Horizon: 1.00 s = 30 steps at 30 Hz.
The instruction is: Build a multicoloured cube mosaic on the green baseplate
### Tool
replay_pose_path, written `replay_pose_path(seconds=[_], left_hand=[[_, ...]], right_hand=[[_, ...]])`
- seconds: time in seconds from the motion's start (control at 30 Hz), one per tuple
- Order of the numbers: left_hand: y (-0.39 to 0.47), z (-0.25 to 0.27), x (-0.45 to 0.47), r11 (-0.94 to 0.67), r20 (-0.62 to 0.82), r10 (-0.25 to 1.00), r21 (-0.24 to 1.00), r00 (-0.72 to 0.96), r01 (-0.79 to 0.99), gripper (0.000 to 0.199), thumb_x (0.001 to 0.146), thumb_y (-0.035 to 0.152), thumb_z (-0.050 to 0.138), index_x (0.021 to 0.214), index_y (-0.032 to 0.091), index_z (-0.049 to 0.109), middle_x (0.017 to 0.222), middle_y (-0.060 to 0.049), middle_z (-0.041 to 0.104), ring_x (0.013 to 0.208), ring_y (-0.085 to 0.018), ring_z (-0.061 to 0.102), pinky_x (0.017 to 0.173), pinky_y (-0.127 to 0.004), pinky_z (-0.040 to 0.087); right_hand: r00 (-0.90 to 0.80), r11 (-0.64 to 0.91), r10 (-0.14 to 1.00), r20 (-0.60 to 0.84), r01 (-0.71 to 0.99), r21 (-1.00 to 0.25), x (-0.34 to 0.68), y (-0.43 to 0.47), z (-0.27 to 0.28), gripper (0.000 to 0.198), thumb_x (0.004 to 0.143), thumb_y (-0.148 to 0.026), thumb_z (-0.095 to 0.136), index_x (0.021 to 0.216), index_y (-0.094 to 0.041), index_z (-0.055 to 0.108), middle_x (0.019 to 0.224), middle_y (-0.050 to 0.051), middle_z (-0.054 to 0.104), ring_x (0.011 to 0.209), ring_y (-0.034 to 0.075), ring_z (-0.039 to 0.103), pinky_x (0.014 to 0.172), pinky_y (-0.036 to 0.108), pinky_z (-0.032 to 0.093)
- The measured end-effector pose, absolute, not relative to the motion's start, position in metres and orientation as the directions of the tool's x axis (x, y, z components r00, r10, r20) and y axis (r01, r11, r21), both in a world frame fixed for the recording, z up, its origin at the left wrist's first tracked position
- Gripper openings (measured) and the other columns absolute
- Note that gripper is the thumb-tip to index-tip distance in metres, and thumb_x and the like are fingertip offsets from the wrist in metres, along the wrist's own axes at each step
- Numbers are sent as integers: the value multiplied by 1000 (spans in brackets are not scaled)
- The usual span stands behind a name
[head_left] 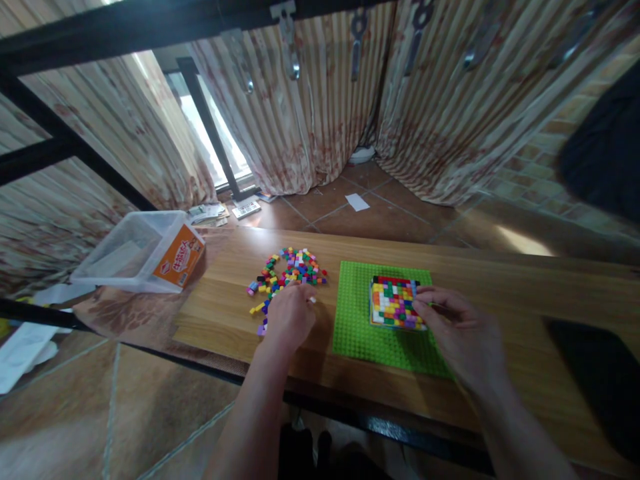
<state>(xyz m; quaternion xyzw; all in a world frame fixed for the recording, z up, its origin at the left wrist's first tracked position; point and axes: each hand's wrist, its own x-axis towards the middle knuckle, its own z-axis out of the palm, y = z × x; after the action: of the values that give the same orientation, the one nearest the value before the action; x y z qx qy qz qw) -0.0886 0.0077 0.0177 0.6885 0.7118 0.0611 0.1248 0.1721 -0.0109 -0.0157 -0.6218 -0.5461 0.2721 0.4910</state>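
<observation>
A loose pile of small coloured toy bricks (295,267) is spread over the left part of the wooden table. My left hand (290,315) is at the near side of this pile, its fingers curled together; a small white bit shows by the fingertips, and whether they grip it is unclear. Right of the pile lies a green studded baseplate (351,320). On it stands a rectangular block of many-coloured bricks (393,303). At the block's right edge is my right hand (460,330), thumb and forefinger closed together against it. Anything between those fingertips is hidden.
A clear plastic box (125,267) with an orange label stands at the table's left end. A dark flat object (593,373) lies on the right of the wooden table (520,293). A black metal frame (150,40) with hanging clips crosses above, before striped curtains.
</observation>
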Motion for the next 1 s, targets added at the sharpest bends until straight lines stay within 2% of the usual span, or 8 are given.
replay_pose_path(seconds=[0.3,0.47,0.6,0.8,0.9,1.0], left_hand=[[10,15,-83,68,-115,992,236,-41,969,26,86,13,51,91,23,74,100,-7,74,95,-24,68,79,-31,46],[10,15,-80,54,-106,994,254,-28,966,23,87,15,50,85,20,72,92,-9,74,89,-25,68,73,-31,45],[10,14,-74,0,-101,994,430,48,903,18,86,17,53,80,20,69,80,-5,73,79,-21,67,69,-28,44],[3,16,-54,-147,13,979,743,205,653,14,85,14,55,79,18,67,77,0,70,71,-13,63,65,-23,44],[-4,19,-41,-224,82,958,814,275,536,14,87,15,56,82,19,68,77,1,70,70,-12,62,67,-22,46],[-9,18,-27,-277,135,944,822,302,498,14,89,16,57,85,20,70,83,0,72,74,-12,64,71,-23,48]], right_hand=[[258,82,943,211,435,-897,171,-9,-15,13,80,-37,69,79,-25,72,103,4,72,97,23,67,95,44,48],[249,85,944,215,446,-891,170,-10,-13,13,80,-37,69,80,-25,73,105,4,72,99,23,66,94,43,48],[248,99,940,234,458,-883,168,-9,-11,12,81,-35,67,79,-24,73,103,4,72,98,23,67,92,42,49],[246,103,941,235,454,-885,167,-9,-11,10,81,-32,66,79,-24,73,103,4,72,97,23,66,92,43,49],[247,97,942,227,446,-890,166,-8,-10,10,81,-31,67,79,-24,73,103,5,71,96,23,66,92,43,49],[248,103,942,227,430,-897,165,-8,-9,10,80,-32,67,78,-24,72,102,5,71,98,23,66,93,44,48]])
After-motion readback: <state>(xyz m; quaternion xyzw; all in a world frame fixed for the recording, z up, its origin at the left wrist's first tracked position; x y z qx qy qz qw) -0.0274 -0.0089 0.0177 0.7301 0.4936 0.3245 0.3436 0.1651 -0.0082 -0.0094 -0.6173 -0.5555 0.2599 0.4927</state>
